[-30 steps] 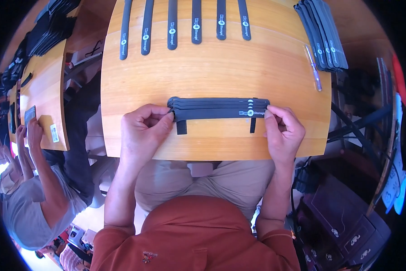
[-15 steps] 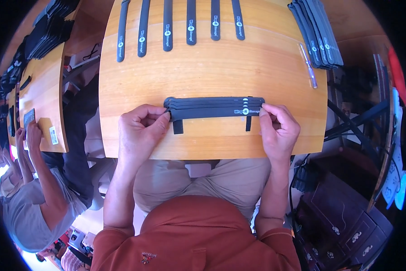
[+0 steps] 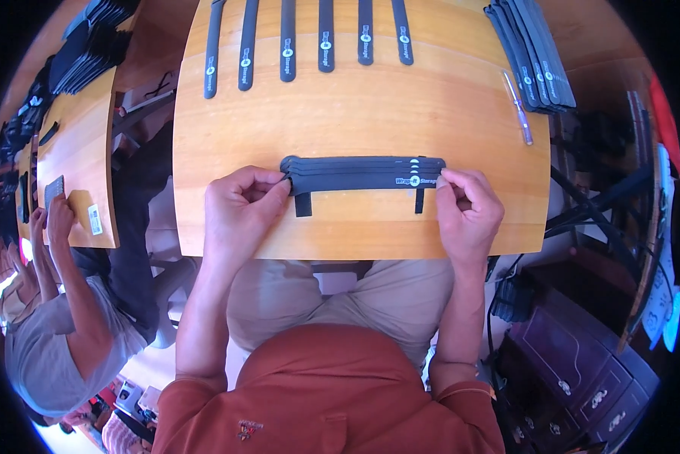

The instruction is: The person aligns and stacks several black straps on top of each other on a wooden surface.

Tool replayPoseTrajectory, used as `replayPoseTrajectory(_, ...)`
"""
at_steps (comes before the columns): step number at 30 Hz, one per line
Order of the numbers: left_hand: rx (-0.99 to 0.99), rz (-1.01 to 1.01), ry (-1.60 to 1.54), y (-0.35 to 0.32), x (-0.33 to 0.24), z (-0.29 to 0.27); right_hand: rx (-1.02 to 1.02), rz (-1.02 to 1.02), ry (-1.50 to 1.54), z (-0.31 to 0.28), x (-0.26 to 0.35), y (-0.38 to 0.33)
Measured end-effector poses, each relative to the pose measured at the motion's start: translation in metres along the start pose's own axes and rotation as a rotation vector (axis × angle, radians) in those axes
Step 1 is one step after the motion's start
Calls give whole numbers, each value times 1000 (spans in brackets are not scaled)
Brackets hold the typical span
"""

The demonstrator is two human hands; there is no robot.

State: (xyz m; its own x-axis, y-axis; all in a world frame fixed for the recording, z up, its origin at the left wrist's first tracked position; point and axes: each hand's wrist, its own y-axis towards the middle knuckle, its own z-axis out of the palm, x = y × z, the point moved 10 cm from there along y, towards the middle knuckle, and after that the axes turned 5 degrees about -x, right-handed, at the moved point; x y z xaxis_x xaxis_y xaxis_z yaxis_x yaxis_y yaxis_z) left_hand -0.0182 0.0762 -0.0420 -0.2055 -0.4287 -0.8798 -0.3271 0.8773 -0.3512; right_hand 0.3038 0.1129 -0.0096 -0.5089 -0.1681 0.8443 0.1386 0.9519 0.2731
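Left hand (image 3: 242,203) pinches stacked straps (image 3: 347,178); left end partly hidden.

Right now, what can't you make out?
All in the head view:
Overlapped strips: farther layers mostly covered by the one nearest the wearer.
Their near corners: hidden by the left hand and right hand.
Six strips in a row: far ends cut off by the upper edge.
Shirt emblem: too small for detail.

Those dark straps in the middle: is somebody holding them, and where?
The left grip pinches the strap stack at its left end; the right grip, its right end.
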Motion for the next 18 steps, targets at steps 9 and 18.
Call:
replayPoseTrajectory(9,19,-12,-41,1,3,1,1,38,23,-1,-6,0)
replayPoseTrajectory(18,25,13,-36,1,-1,0,12,37,23,0,-6,1)
